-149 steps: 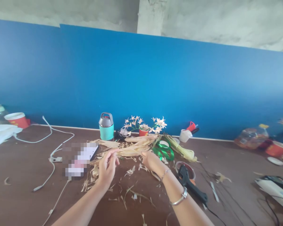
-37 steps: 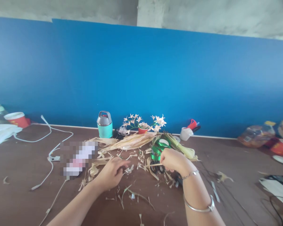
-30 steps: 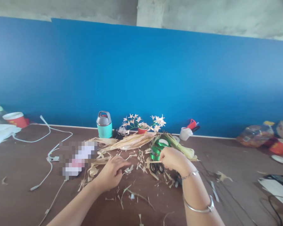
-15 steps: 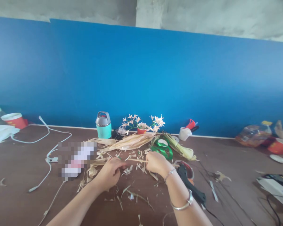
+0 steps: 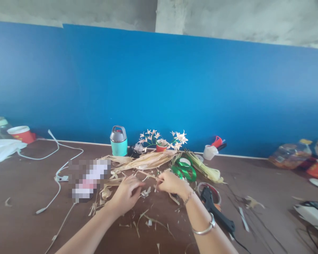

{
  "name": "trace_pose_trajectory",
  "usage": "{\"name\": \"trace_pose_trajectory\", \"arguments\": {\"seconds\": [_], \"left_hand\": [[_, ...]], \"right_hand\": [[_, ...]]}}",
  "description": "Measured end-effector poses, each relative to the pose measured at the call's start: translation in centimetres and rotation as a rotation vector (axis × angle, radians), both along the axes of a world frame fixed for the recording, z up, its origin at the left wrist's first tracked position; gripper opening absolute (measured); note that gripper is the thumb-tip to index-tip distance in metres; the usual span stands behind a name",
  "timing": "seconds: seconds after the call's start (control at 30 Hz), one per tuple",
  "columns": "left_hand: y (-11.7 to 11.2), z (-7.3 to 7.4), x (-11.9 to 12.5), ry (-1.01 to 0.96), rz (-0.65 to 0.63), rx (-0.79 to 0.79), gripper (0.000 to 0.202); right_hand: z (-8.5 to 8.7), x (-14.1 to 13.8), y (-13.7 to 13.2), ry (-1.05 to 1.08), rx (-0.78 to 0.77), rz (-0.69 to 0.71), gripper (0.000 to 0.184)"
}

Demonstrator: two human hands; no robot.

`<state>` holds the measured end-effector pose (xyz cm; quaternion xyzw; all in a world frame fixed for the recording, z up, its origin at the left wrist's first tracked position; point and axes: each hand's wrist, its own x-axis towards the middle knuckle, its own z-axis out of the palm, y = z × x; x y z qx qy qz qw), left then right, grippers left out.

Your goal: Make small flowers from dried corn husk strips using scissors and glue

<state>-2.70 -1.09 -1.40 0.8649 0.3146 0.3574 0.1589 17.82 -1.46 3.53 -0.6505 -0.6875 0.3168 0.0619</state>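
My right hand (image 5: 171, 183) is pinched on a thin dry straw strip (image 5: 147, 174) that slants up to the left over the brown table (image 5: 29, 197). My left hand (image 5: 125, 194) rests just left of it with its fingers curled, the fingertips close to the strip; whether it grips anything I cannot make out. Husk scraps (image 5: 145, 192) lie scattered under and around both hands. A pile of dried corn husks (image 5: 148, 160) lies just beyond them.
A green ribbon roll (image 5: 184, 169), a black glue gun (image 5: 216, 213) and a small cup (image 5: 210, 188) sit right of my hands. A teal flask (image 5: 119, 141), husk flowers (image 5: 163, 139) and a white cable (image 5: 57, 173) lie further back and left.
My right hand has come back from the right, near the ribbon, toward my left hand, carrying the straw strip. The glue gun, covered by the arm a second ago, shows again.
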Motion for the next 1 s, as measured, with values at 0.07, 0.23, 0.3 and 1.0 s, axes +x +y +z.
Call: {"name": "trace_pose_trajectory", "arguments": {"seconds": [0.07,0.23,0.3,1.0], "left_hand": [[-0.3,0.1,0.3,-0.040,0.021,0.015,0.019],[-0.7,0.4,0.4,-0.081,0.041,0.095,0.020],[-0.8,0.6,0.3,-0.072,0.038,0.121,0.017],[-0.6,0.7,0.6,-0.252,0.122,-0.037,0.009]], "right_hand": [[0.0,-0.1,0.1,0.154,-0.038,0.011,0.014],[0.4,-0.9,-0.3,0.493,-0.156,0.037,0.011],[0.6,-1.1,-0.4,0.592,-0.196,0.045,0.012],[0.2,-1.9,-0.3,0.774,-0.249,-0.064,0.020]]}}
